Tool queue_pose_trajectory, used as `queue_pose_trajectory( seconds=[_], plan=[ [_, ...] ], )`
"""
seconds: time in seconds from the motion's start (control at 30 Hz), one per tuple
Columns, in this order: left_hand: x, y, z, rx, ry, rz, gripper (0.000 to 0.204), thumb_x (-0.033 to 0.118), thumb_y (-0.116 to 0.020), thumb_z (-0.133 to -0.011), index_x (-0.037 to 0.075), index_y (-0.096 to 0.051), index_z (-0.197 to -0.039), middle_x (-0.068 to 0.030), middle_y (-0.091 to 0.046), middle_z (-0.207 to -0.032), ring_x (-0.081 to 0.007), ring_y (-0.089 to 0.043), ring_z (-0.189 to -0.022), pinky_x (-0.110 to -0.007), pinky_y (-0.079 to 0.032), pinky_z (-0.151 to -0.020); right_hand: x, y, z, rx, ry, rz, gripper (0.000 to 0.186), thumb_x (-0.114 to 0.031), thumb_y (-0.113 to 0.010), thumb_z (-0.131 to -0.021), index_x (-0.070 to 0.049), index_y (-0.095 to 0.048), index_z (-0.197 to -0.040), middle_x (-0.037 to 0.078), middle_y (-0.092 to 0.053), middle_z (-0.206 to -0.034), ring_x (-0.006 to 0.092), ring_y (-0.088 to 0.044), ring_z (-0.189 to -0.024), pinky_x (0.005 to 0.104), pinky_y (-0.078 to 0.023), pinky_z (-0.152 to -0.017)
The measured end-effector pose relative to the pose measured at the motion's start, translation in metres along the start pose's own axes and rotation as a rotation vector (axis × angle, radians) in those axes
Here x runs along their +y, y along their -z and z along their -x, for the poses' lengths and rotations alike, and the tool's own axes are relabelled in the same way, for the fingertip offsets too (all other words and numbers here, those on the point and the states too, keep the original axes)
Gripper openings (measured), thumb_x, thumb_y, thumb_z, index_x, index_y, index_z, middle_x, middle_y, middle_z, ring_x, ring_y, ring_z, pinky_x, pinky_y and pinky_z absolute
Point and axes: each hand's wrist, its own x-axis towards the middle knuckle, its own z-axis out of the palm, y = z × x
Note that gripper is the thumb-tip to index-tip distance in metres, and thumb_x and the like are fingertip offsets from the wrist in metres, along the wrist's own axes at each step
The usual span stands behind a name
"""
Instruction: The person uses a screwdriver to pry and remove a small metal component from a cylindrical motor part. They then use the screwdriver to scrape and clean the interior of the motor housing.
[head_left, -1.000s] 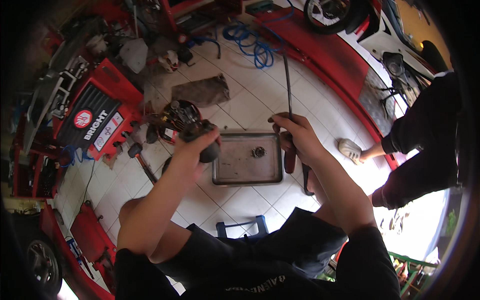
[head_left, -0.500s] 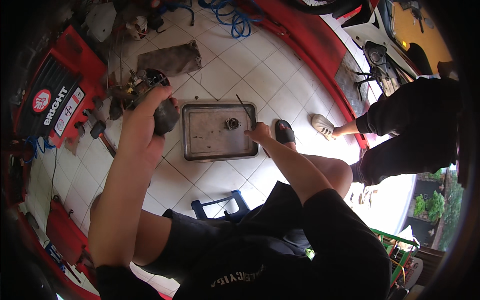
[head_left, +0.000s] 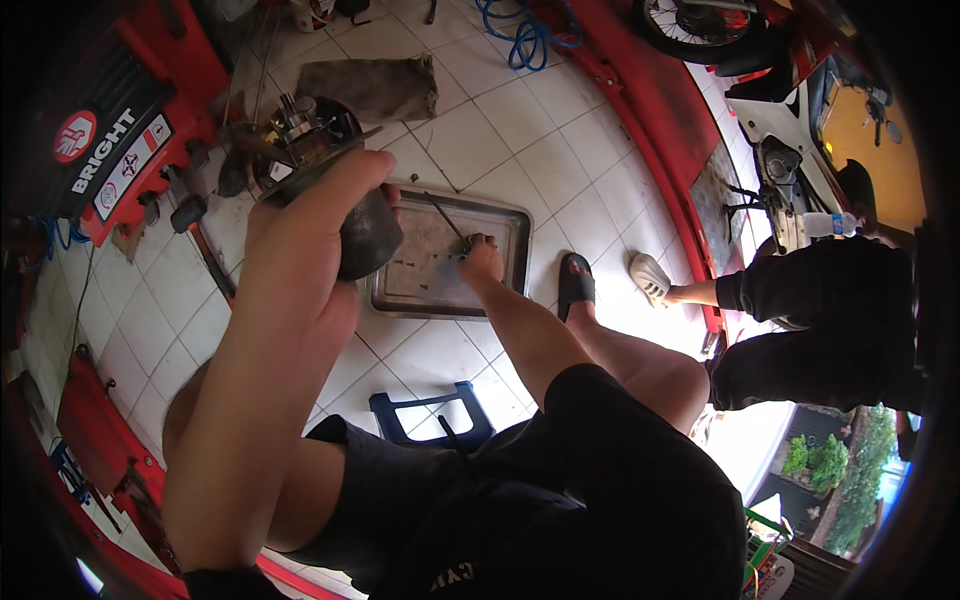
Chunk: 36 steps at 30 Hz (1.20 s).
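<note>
My left hand [head_left: 335, 200] is raised at the left of the middle, its fingers wrapped round a mechanical unit [head_left: 370, 238] with a dark rounded body. Metal fittings and prongs stick out at the unit's far end. Below and beyond it, a shallow metal tray [head_left: 525, 250] lies on the floor, partly covered by the unit. Over the tray, my right hand [head_left: 482, 264] is closed on a thin dark rod-like tool [head_left: 446, 217], whose shaft points up and left. My fingers reach the spot where a small round metal part lay, and they hide most of it.
A grey cloth [head_left: 368, 88] lies beyond the tray. Near me stands a blue plastic stool [head_left: 432, 410]. A hammer [head_left: 205, 240] is at the left by a red machine [head_left: 130, 140]. A person in dark trousers [head_left: 820, 320] is at the right, near a motorcycle [head_left: 780, 160].
My right hand has moved left from the tray's right edge to over the tray, onto the small round part. My left hand and the unit appear farther right and larger.
</note>
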Motion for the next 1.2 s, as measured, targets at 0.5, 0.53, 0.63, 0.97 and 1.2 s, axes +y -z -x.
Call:
queue_pose_trajectory(
  seconds=[0.5, 0.53, 0.63, 0.97, 1.2],
  plan=[
    [0.001, -0.004, 0.009, 0.028, 0.075, -0.047, 0.019, 0.011, -0.077, -0.082, 0.001, -0.068, -0.096, -0.0054, -0.067, -0.084, -0.0129, -0.063, -0.075, -0.028, -0.049, -0.069, 0.017, 0.015, -0.020, -0.039, -0.053, 0.098, 0.061, -0.028, -0.085, -0.069, -0.018, -0.065, -0.126, 0.017, -0.063, -0.124, 0.0358, -0.065, -0.113, 0.0441, -0.056, -0.092],
    [-0.001, -0.003, 0.008, 0.013, 0.076, -0.064, 0.018, 0.010, -0.076, -0.082, 0.001, -0.068, -0.095, -0.0055, -0.067, -0.084, -0.0130, -0.063, -0.075, -0.028, -0.049, -0.069, 0.017, 0.021, -0.016, -0.005, -0.041, 0.057, 0.060, -0.030, -0.086, -0.068, -0.017, -0.066, -0.124, 0.018, -0.066, -0.121, 0.0359, -0.066, -0.112, 0.0442, -0.057, -0.091],
    [-0.008, -0.007, 0.003, -0.036, 0.082, -0.122, 0.017, 0.008, -0.076, -0.082, 0.001, -0.068, -0.094, -0.0054, -0.067, -0.084, -0.0133, -0.063, -0.074, -0.028, -0.049, -0.068, 0.012, 0.064, -0.020, -0.002, 0.031, -0.309, 0.055, -0.029, -0.087, -0.069, -0.013, -0.068, -0.118, 0.015, -0.071, -0.103, 0.0328, -0.070, -0.098, 0.0436, -0.057, -0.083],
    [-0.043, -0.025, 0.005, -0.254, -0.209, -0.542, 0.029, 0.005, -0.080, -0.072, 0.004, -0.065, -0.097, -0.0019, -0.070, -0.085, -0.0084, -0.064, -0.077, -0.026, -0.052, -0.072, -0.035, 0.326, 0.070, -0.359, 0.286, -1.256, 0.056, -0.027, -0.076, -0.087, 0.002, -0.052, -0.129, 0.004, -0.062, -0.089, 0.0043, -0.033, -0.051, 0.0249, -0.032, -0.046],
    [-0.058, -0.044, 0.019, -0.479, -0.562, -0.779, 0.039, 0.003, -0.080, -0.065, 0.003, -0.062, -0.100, -0.0017, -0.068, -0.086, -0.0079, -0.064, -0.081, -0.025, -0.052, -0.078, -0.027, 0.350, 0.157, -0.386, 0.397, -1.507, 0.045, -0.027, -0.074, -0.089, 0.002, -0.056, -0.119, -0.004, -0.044, -0.060, 0.0051, -0.031, -0.046, 0.0243, -0.025, -0.044]
  ],
)
